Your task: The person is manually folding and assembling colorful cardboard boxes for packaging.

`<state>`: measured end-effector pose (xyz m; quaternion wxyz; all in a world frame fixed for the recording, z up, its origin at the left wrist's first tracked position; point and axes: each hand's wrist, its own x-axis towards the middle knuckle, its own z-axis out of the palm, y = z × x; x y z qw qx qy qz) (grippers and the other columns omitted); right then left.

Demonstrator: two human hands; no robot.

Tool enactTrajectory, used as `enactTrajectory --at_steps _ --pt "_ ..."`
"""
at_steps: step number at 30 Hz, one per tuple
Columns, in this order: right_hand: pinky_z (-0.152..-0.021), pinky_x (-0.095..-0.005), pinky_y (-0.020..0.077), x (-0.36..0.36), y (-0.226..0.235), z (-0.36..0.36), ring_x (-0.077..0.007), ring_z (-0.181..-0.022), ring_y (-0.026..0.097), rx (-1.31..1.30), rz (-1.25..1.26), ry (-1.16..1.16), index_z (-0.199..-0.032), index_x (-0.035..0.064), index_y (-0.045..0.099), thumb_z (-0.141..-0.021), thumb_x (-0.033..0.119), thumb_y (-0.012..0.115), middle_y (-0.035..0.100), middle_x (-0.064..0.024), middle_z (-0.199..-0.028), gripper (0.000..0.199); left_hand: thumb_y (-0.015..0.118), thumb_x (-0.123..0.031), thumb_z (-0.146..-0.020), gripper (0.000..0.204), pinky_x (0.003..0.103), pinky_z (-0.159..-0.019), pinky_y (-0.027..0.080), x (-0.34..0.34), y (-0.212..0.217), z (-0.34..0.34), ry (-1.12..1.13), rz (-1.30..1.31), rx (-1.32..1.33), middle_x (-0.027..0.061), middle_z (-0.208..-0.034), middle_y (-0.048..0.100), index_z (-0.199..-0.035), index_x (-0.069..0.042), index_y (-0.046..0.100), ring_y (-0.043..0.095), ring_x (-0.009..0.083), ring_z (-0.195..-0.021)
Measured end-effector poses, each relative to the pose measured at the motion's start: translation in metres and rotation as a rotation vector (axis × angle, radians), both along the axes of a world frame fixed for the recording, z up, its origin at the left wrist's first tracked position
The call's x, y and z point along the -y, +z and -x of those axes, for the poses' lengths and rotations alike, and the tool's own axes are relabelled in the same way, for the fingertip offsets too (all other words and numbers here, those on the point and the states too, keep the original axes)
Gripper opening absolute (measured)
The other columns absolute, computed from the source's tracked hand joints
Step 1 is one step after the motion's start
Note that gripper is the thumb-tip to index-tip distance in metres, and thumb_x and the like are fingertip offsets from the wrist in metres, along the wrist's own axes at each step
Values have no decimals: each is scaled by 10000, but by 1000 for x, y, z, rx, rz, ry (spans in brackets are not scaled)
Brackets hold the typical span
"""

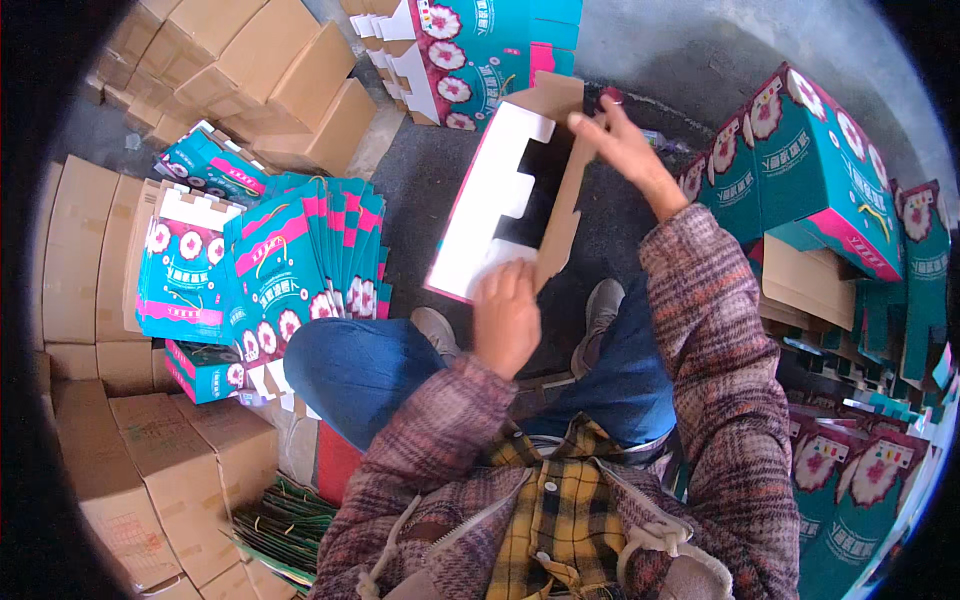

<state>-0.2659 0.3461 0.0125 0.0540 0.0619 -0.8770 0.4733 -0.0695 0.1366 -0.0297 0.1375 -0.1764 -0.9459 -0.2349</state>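
A printed carton (478, 205), with white and brown cut flaps, stands partly open between my knees, its dark inside showing. My left hand (508, 315) is at its near end, fingers bent over the edge by the white flap. At the far right corner, my right hand (625, 145) has its thumb against or close beside the brown side flap (567, 205). The fingers of that hand are spread and hold nothing I can make out. Beside my left knee lies a fanned stack of flattened teal and pink cartons (300, 260).
Brown cardboard boxes (230, 80) are piled at the far left, more (165, 470) at the near left. Set-up teal cartons (810, 170) stand on the right, others (490, 60) against the far wall. Dark flat sheets (285, 525) lie at the lower left.
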Motion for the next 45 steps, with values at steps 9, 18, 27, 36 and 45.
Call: enactTrajectory --at_steps 9,18,27,36,45 --pt "-914 -354 443 -13 7 -8 -236 -1045 593 603 49 426 -1217 -25 568 -854 757 292 648 -176 -1076 905 556 -94 -831 217 417 -907 432 101 5 -17 -88 -100 76 156 -1066 626 -1011 4 627 566 344 -1032" --pt "-995 -382 388 5 6 -29 -338 -1169 513 285 -108 391 -1316 16 478 -870 633 475 539 -216 -1243 761 570 -97 -861 462 462 -1063 295 75 -20 4 311 -115 -93 235 -1379 390 -1286 42 456 343 421 -1295" --pt "-1005 -421 383 37 -21 -65 -358 -1182 486 -382 -746 628 -1232 63 535 -660 312 788 501 -168 -1296 673 648 -266 -831 551 471 -1069 264 77 -19 9 141 179 -33 187 -1352 457 -1273 18 482 390 325 -1281" --pt "-922 -415 442 32 -39 -49 -317 -1117 530 -157 -772 776 -1150 51 591 -703 338 757 589 -128 -1188 556 619 -250 -855 471 436 -1039 311 79 -26 12 77 179 15 176 -1266 533 -1225 21 512 475 313 -1196" --pt "-842 -385 465 27 -13 -39 -317 -994 597 17 -50 363 -1073 41 642 -842 425 630 635 -162 -1057 449 587 -178 -868 510 432 -1088 267 112 -11 5 275 -183 -176 226 -1340 441 -1303 41 435 378 345 -1290"
